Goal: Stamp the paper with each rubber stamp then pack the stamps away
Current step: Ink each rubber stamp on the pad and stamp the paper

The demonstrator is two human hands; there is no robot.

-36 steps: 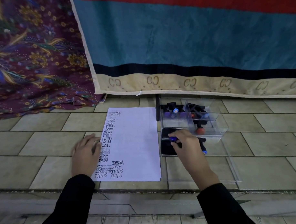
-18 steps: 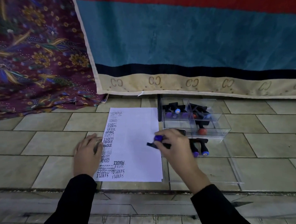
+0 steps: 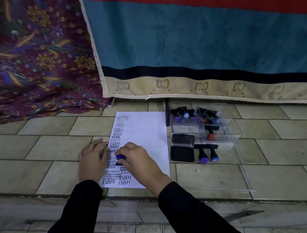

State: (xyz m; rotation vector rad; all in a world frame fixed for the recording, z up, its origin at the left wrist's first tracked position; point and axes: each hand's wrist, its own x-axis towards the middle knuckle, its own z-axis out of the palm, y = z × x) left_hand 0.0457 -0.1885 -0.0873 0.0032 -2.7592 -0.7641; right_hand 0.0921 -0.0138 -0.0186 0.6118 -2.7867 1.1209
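A white paper lies on the tiled floor, with black stamped words down its left side. My right hand grips a rubber stamp with a blue-purple knob and holds its black base down on the paper's left column. My left hand lies flat on the paper's left edge, fingers spread. An open black ink pad sits right of the paper. Two black stamps with blue knobs lie beside the pad. A clear compartment box behind them holds several more stamps.
A clear lid lies flat on the tiles in front of the box. A teal and red hanging cloth and a purple patterned cloth close off the back. A step edge runs across below the paper.
My right hand has carried the stamp from the ink pad leftwards across the paper to its left column. My left hand has stayed on the paper's edge.
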